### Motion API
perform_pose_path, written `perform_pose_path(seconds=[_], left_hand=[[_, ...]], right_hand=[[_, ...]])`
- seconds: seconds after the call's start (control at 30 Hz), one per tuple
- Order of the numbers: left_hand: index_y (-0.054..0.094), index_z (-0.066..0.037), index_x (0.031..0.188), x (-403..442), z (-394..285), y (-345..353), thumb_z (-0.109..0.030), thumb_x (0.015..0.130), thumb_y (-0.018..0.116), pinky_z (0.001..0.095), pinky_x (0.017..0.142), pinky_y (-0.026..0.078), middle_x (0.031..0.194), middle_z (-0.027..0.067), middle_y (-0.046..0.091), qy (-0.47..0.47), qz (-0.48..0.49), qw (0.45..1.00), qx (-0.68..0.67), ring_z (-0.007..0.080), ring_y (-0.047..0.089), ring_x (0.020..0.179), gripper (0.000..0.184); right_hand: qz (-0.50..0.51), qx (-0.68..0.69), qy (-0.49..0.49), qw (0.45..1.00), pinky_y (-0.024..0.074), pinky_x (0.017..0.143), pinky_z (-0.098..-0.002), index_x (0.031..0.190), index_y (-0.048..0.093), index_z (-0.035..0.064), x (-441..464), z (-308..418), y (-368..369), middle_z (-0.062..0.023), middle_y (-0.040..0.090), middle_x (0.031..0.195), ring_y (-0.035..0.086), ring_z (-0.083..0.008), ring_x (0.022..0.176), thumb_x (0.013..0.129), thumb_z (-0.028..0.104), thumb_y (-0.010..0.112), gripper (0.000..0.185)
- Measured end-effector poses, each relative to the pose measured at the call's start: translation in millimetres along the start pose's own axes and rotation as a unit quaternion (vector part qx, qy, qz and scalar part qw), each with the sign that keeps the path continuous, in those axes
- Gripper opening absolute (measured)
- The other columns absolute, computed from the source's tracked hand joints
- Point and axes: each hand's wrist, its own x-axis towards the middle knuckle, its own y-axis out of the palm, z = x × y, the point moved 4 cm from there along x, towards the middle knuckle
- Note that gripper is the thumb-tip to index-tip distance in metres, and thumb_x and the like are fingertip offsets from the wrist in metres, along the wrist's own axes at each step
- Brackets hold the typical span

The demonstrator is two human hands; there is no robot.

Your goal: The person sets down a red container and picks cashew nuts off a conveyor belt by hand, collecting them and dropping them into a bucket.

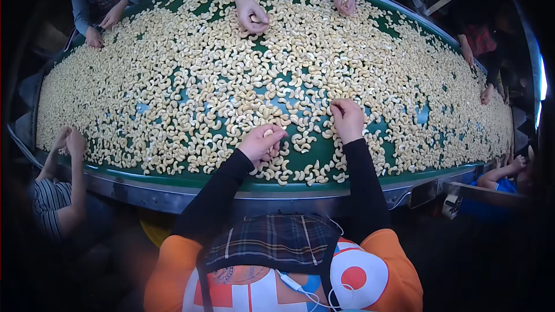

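Pale cashew nuts (219, 101) lie in a thick scatter over the green belt (317, 155). My left hand (260, 143) is closed low over the near part of the belt, and a cashew shows between its thumb and curled fingers. To its right, my right hand (348, 120) has its fingers pinched together just above the nuts. What they hold, if anything, is hidden. Between my hands lie loose cashews and a bare green patch.
Across the belt, a person's closed hand (252, 16) and another hand (344, 1) work over the nuts. Other people's hands are at far left (93, 37), near left (72, 138) and right (487, 93). A metal rim (156, 196) edges my side.
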Motion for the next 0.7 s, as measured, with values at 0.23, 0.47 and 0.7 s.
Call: perform_pose_path(seconds=[0.23,0.47,0.7], left_hand=[[0.053,-0.004,0.096,-26.3,-0.8,-34.5,-0.02,0.094,0.049,0.0179,0.036,0.028,0.065,0.002,0.051,-0.002,0.002,0.994,-0.11,0.008,0.046,0.049,0.017],[0.052,-0.005,0.096,-40.4,0.6,-45.4,-0.032,0.096,0.041,0.0187,0.037,0.029,0.066,0.0035,0.05,-0.035,-0.003,0.98,-0.195,0.011,0.048,0.051,0.029],[0.053,-0.006,0.096,-42.7,-3.5,-52.9,-0.035,0.096,0.04,0.0188,0.038,0.034,0.07,0.0052,0.054,-0.035,0.013,0.976,-0.213,0.0137,0.052,0.054,0.032]], right_hand=[[0.123,-0.117,0.017,0.985,0.0457,0.067,-0.0376,0.079,0.058,0.005,-8.2,18.2,0.4,-0.0107,0.057,0.077,0.056,-0.0289,0.076,0.073,0.01,0.066,0.011],[0.098,-0.131,-0.059,0.985,0.0447,0.067,-0.0371,0.08,0.057,0.0048,-11.5,50.0,28.5,-0.0102,0.055,0.078,0.055,-0.0292,0.075,0.076,0.01,0.064,0.01],[0.153,-0.055,-0.039,0.986,0.0425,0.071,-0.0385,0.09,0.054,0.0027,-18.7,121.0,54.0,-0.0127,0.053,0.084,0.052,-0.032,0.08,0.08,0.011,0.061,0.015]])
